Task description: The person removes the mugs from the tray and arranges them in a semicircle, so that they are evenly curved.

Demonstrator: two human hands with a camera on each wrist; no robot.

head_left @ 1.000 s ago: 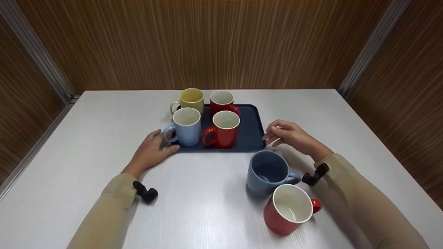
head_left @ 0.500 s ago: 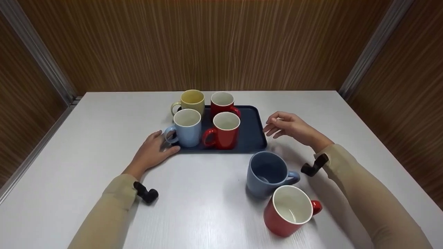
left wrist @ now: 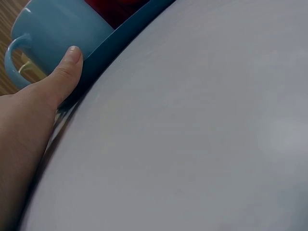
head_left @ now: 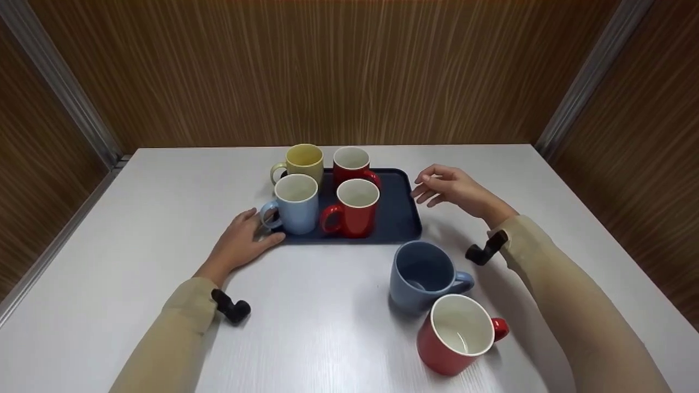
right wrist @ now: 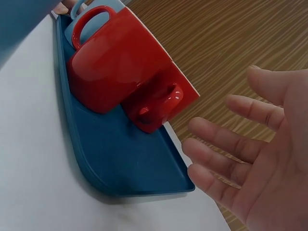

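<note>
A dark blue tray holds a yellow mug, a light blue mug and two red mugs. My left hand rests flat on the table at the tray's near-left corner. Its thumb touches the tray edge beside the light blue mug. My right hand hovers, fingers relaxed, holding nothing, just off the tray's right edge. In the right wrist view its fingers spread beside the tray and the front red mug.
Off the tray, a darker blue mug and a red mug stand on the white table near my right forearm. Wood-panelled walls close the table's far and side edges.
My right hand has moved away from me along the tray's right edge, staying open. The left hand and all mugs have stayed put.
</note>
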